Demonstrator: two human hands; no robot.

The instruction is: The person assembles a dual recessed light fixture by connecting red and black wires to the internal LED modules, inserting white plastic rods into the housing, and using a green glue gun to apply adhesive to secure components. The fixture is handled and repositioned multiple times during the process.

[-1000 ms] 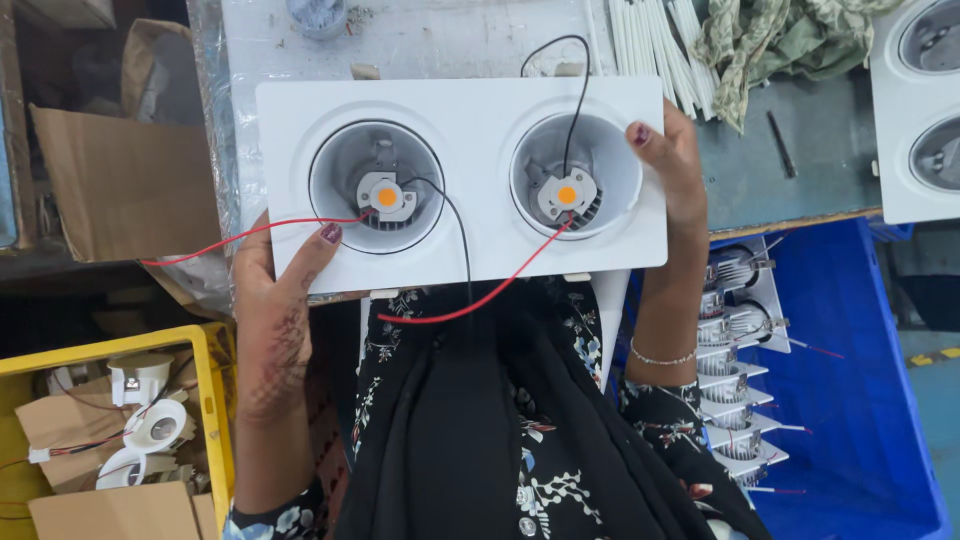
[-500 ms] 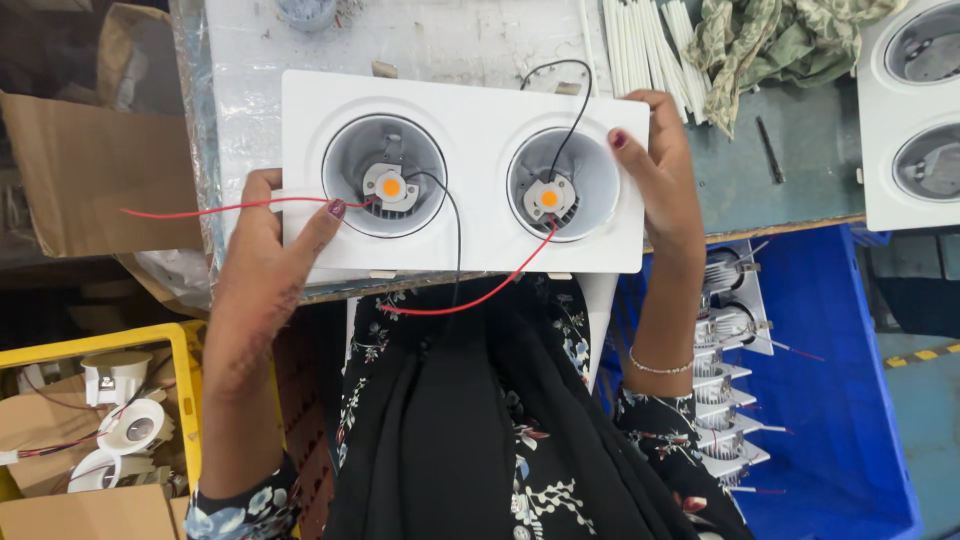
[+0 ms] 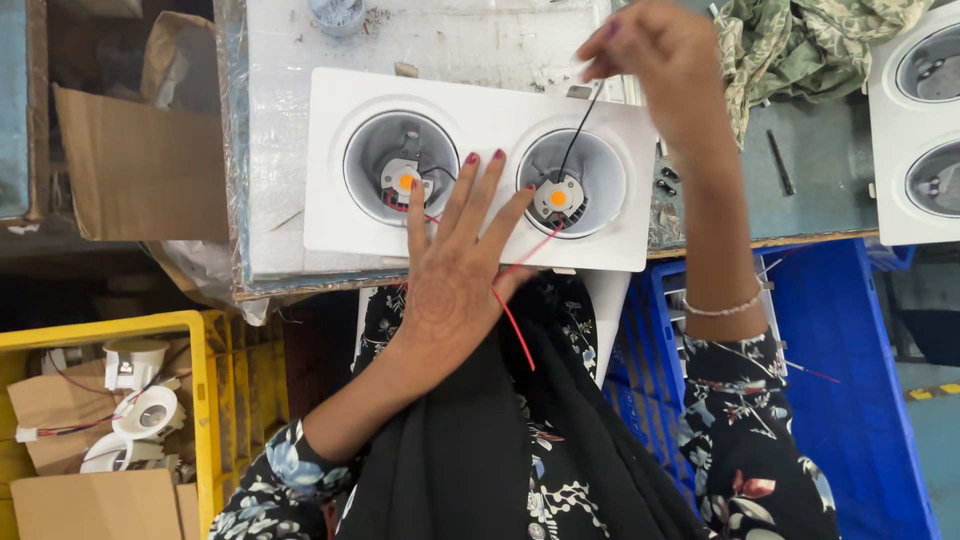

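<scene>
While flat on white fixture (twin-lamp), left hand.

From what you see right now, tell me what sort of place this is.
Probably a light-fitting assembly workshop: a white twin lamp housing being wired on the bench, a yellow crate of lamp parts, and more housings nearby.

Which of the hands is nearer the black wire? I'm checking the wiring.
Right. The right hand pinches the black wire above the white light panel; the left hand lies flat between the two round openings, apart from it.
</scene>
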